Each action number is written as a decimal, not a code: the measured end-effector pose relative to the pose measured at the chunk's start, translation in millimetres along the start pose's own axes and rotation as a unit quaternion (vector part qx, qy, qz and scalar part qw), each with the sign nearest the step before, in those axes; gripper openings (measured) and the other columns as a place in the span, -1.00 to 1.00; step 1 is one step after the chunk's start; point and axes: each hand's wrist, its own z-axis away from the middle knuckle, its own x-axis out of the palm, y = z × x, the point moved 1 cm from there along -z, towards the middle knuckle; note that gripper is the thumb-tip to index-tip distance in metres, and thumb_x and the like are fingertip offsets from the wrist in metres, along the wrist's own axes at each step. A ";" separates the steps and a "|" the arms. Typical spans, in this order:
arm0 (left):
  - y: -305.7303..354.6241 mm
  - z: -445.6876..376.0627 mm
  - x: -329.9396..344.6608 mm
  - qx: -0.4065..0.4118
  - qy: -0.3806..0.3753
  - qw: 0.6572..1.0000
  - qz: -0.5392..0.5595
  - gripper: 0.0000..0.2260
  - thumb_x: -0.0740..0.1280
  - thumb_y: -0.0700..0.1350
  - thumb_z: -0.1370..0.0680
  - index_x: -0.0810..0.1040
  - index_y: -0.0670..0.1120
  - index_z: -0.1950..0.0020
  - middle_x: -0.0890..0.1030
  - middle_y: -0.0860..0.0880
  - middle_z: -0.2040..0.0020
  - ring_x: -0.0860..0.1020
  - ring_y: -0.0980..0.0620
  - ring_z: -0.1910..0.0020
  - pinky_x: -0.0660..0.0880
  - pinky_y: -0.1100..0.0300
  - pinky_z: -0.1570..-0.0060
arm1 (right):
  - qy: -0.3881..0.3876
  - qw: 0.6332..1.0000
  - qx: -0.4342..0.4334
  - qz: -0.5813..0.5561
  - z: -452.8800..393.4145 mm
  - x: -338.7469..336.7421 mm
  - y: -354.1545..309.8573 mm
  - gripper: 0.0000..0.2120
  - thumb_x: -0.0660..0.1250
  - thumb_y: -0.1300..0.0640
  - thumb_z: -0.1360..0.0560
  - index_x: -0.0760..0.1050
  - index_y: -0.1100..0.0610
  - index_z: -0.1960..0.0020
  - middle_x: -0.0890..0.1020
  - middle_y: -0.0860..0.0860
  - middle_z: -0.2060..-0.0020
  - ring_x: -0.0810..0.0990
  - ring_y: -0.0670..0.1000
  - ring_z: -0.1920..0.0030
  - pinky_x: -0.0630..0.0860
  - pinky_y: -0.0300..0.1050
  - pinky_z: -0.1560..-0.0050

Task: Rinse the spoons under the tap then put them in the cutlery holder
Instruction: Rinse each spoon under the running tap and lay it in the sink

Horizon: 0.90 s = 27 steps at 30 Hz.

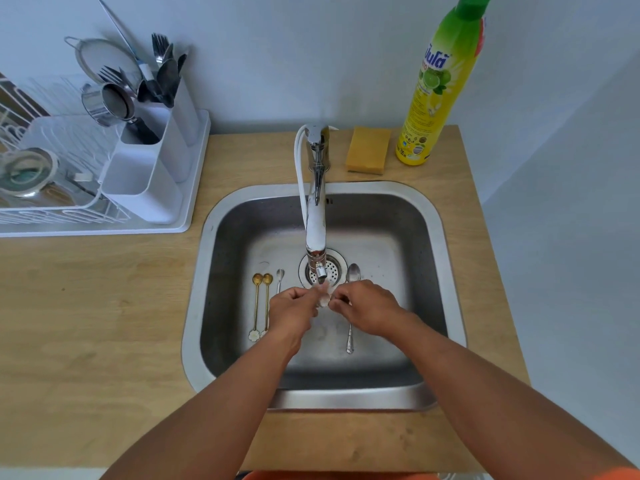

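**Op:** Nearest me, two forearms reach over the front rim of the sink (194, 306). My left hand (294, 311) and right hand (367, 311) meet just in front of the tap spout (317, 237), fingers curled and pinching something small between them under the water.

**Desk:** A spoon?

**Op:** I cannot tell; splash blurs what lies between the fingertips.

**Desk:** Count what's in the sink.

**Op:** Four spoons on the sink floor. Left of the spout: two gold spoons (261, 299) side by side, then a small silver spoon (280, 277) whose handle runs under my left hand. Right of the spout: one larger silver spoon (351, 299), its middle hidden by my right hand.

**Desk:** Further back?

**Op:** Behind the sink, right of the tap base, one yellow sponge (367, 150) and one dish-soap bottle (440, 81). Far left of the sink, one white cutlery holder (152, 168) with forks and spoons, attached to a dish rack (52, 202).
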 end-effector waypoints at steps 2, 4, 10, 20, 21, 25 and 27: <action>3.7 -0.4 0.2 -0.008 -0.006 1.000 0.006 -0.69 0.54 0.16 -0.50 0.67 -0.08 0.18 0.65 0.00 0.32 0.58 0.04 0.27 0.52 0.11 0.28 | 0.009 1.000 0.006 0.006 0.8 -1.5 0.7 -0.83 0.29 -0.13 -0.64 0.51 -0.17 0.12 0.61 -0.14 0.18 0.59 -0.03 0.17 0.36 -0.10 0.28; 4.7 -1.3 -0.7 -0.032 -0.035 0.999 0.018 -0.70 0.48 0.16 -0.55 0.71 -0.08 0.08 0.67 -0.01 0.26 0.62 0.05 0.21 0.57 0.11 0.20 | 0.018 1.000 0.013 -0.009 2.3 -3.5 3.2 -0.83 0.29 -0.12 -0.64 0.52 -0.16 0.11 0.62 -0.15 0.17 0.59 -0.03 0.15 0.41 -0.09 0.24; -9.2 -1.8 -14.5 -0.110 -0.180 0.967 0.143 -0.83 0.38 0.02 -0.63 0.72 -0.03 -0.01 0.70 0.01 0.13 0.62 0.05 0.11 0.56 0.09 0.10 | 0.000 0.997 0.010 -0.070 6.3 -10.1 10.0 -0.83 0.30 -0.10 -0.64 0.58 -0.06 0.06 0.65 -0.13 0.14 0.61 -0.03 0.11 0.56 0.02 0.05; -1.5 -4.1 -24.1 -0.011 -0.262 0.964 0.031 -0.76 0.37 0.22 -0.56 0.69 0.13 -0.09 0.70 0.08 -0.08 0.57 0.02 -0.02 0.48 0.09 0.01 | -0.074 0.977 -0.044 -0.196 4.6 4.9 7.3 -0.77 0.28 -0.02 -0.67 0.52 -0.02 0.14 0.57 -0.12 0.28 0.48 -0.22 0.31 0.45 -0.19 0.19; 0.4 -4.2 -23.3 0.004 -0.257 0.966 0.017 -0.73 0.36 0.24 -0.57 0.66 0.13 -0.13 0.71 0.07 -0.13 0.62 0.01 -0.06 0.48 0.07 -0.02 | -0.080 0.974 -0.043 -0.206 4.7 6.3 6.2 -0.75 0.27 -0.02 -0.68 0.52 -0.01 0.16 0.57 -0.11 0.27 0.49 -0.17 0.27 0.47 -0.12 0.14; 7.0 -6.3 -24.7 0.026 -0.277 0.960 0.001 -0.65 0.34 0.29 -0.56 0.62 0.24 -0.30 0.71 0.10 -0.13 0.62 0.05 0.01 0.50 0.11 0.03 | -0.116 0.957 -0.039 -0.263 6.1 2.3 4.0 -0.68 0.28 -0.01 -0.69 0.57 -0.13 0.24 0.59 -0.30 0.34 0.52 -0.27 0.27 0.45 -0.28 0.10; 6.3 -8.0 -25.3 0.026 -0.252 0.967 -0.001 -0.74 0.36 0.23 -0.59 0.70 0.18 -0.18 0.69 0.11 -0.03 0.52 0.08 0.10 0.48 0.12 0.07 | -0.116 0.955 -0.035 -0.269 4.9 0.0 3.1 -0.74 0.30 -0.01 -0.68 0.60 -0.06 0.17 0.63 -0.27 0.31 0.55 -0.29 0.26 0.45 -0.25 0.08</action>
